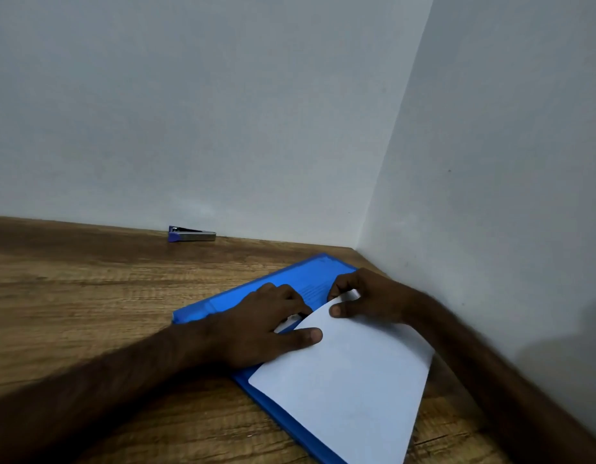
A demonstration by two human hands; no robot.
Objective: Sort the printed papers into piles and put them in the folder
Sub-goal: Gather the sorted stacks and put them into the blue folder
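A blue plastic folder point(300, 274) lies flat on the wooden table, angled toward the room's corner. A stack of white papers point(350, 376) lies on it, blank side up. My left hand point(263, 326) holds the stack's upper left edge, thumb on top of the sheet and fingers curled over the folder by a white part under the paper. My right hand point(367, 301) pinches the stack's top corner, thumb on top and fingers behind it. The folder's middle is hidden under the papers and hands.
A blue and silver stapler point(191, 234) lies at the back of the wooden table point(89, 296), against the white wall. A second wall runs close along the right side, right beside the folder.
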